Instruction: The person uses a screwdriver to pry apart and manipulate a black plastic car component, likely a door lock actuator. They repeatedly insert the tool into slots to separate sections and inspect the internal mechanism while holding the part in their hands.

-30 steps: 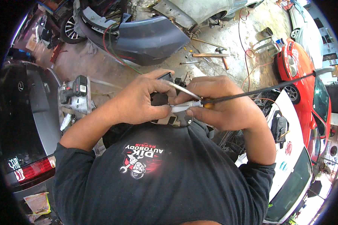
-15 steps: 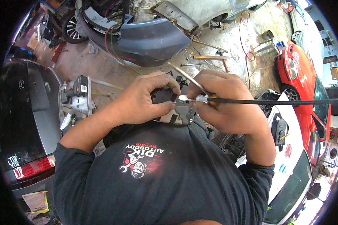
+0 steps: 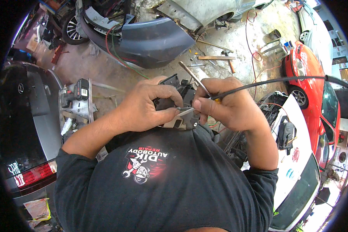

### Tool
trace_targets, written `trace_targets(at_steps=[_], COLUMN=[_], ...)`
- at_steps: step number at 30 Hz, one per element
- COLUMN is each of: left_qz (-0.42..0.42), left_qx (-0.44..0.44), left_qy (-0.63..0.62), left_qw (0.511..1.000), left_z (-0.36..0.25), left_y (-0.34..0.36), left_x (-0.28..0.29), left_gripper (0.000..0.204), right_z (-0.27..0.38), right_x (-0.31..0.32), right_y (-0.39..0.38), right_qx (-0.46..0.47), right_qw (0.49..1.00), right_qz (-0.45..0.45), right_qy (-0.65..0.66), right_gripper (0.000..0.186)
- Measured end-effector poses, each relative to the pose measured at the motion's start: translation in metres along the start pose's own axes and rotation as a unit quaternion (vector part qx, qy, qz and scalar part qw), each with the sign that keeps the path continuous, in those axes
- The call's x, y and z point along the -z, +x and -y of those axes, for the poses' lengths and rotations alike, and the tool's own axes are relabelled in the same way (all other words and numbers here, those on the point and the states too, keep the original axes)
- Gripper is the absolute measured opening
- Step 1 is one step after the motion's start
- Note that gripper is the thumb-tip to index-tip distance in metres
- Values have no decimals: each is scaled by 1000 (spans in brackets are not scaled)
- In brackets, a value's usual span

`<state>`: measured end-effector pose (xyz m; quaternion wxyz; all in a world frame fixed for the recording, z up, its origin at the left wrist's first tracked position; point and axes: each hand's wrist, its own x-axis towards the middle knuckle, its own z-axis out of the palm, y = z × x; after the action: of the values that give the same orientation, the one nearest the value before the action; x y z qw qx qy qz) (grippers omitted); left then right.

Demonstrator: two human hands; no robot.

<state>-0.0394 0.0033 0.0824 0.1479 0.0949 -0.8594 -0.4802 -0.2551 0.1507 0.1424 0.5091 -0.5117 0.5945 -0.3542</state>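
Black cable (image 3: 272, 79): right hand (image 3: 224, 102) grasps it; it runs toward three o'clock.
White piece (image 3: 187, 112): left hand (image 3: 154, 102) pinches it; I judge aligning, needing steadiness.

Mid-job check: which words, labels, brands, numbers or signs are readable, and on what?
Wording not copied, only located.
Black shirt: clear white and red lettering, upside down, above a cartoon figure.
Red tail light: white marks at its left end, unclear.
Black vehicle: pale badge, unnamed.
Drill battery: white label, too small to read.
White panel: red and blue marks, unreadable.
Black cable: no text visible.
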Motion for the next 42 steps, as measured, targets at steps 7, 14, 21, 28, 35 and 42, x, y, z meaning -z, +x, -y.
trace_targets(at_steps=[7, 14, 21, 28, 35, 42], left_qz=[-18, -61, -35, -13, -51, 3], left_qx=[4, -30, -47, -1, -75, 39], left_qy=[30, 51, 73, 77, 64, -13], left_qw=[999, 996, 996, 997, 994, 999], left_z=[-12, -13, -9, -20, -9, -16], left_y=[-2, -10, -18, -18, -11, -5], left_x=[-6, -18, -18, -20, -29, -26], left_gripper=[21, 60, 68, 69, 89, 94], right_z=[-27, -29, -20, -22, -3, 10], right_x=[-17, -41, -57, -64, -60, -37], right_y=[-2, -18, -26, -24, -21, -5], right_qx=[9, -52, 11, 31, 41, -49], right_qw=[999, 995, 990, 976, 956, 949], right_qz=[-42, -60, -124, -167, -150, -68], right_qy=[19, 53, -68, -135, -248, -305], right_gripper=[14, 14, 15, 16, 18, 23])
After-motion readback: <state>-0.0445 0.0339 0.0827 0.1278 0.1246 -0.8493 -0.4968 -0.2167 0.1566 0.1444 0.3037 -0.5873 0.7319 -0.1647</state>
